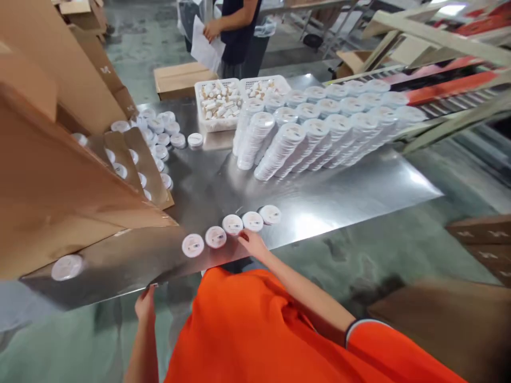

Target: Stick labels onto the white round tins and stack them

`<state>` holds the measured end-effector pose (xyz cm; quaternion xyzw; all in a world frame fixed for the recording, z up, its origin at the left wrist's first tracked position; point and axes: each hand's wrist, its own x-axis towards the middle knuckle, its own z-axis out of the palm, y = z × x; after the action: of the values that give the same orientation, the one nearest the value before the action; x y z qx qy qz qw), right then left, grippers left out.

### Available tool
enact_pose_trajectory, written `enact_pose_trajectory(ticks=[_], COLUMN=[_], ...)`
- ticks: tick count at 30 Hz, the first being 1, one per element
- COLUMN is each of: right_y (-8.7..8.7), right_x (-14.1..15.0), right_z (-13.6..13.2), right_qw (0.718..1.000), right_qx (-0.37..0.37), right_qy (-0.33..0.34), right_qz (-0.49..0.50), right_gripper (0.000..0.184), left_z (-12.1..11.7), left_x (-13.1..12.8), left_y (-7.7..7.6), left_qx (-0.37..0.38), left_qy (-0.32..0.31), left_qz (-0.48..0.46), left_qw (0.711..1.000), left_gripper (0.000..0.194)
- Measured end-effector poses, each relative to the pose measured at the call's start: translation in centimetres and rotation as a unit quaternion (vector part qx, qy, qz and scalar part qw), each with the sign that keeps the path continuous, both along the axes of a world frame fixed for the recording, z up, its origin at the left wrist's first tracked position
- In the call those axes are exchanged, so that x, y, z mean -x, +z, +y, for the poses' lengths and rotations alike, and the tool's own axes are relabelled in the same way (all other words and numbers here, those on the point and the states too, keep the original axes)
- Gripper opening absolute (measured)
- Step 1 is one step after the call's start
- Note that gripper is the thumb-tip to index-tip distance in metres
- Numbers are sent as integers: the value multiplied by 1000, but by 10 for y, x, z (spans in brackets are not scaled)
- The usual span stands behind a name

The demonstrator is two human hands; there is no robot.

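Five round white tubs with printed lids stand in a slanting row near the table's front edge. My right hand (254,244) reaches in from below, its fingers curled and closed against the near rim of the middle tub (232,224). Touching its knuckles from above is another tub (253,221), with the rightmost tub (270,214) beyond it. To the left are a fourth tub (216,237) and the leftmost one (192,245). My left hand (146,303) is closed at the table's front edge; what its fingers hold, if anything, is too small to make out.
Tall leaning stacks of clear-wrapped tubs (319,133) fill the table's back right. Behind are white baskets (217,125) of small white pieces. Cardboard boxes (80,202) and loose tubs (162,139) occupy the left. A person (235,32) holding paper stands beyond the table (319,191).
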<state>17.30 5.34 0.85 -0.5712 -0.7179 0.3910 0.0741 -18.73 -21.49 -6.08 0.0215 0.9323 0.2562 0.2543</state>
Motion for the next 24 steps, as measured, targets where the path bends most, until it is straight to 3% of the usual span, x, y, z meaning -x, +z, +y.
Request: enact_pose_trajectory(ticks=[3,4,6,9,12,16,19,22,24], right_y=[11,14,18,17,7,-3,0,9,11], right_x=[-42,-58,-88,-116,-122,-120,-121,-108,-90], right_z=[29,40,61,89,108,119,118,106,93], right_qw=[997,994,986,975,972,975,977,981,983], right_qx=[-42,-56,-78,-74,-45,-26,-43,-84,-106], right_qy=[-43,-58,-76,-33,49,92,56,32,80], right_qz=[-55,-75,-125,-205,-223,-203,-203,-169,-128], right_gripper=[25,29,38,56,74,66,53,50,52], left_z=[14,24,53,109,158,188,192,199,209], left_x=[-9,-15,-34,-72,-102,-111,-109,-124,-145], left_y=[17,22,33,47,56,64,72,78,77], left_qx=[72,77,46,-5,93,172,175,112,28], left_qy=[41,19,-120,-410,-527,-548,-529,-491,-492], left_qz=[53,91,167,179,128,99,127,168,175], left_qw=[995,993,978,894,835,812,821,847,852], left_gripper=[38,46,56,60,79,87,82,82,80])
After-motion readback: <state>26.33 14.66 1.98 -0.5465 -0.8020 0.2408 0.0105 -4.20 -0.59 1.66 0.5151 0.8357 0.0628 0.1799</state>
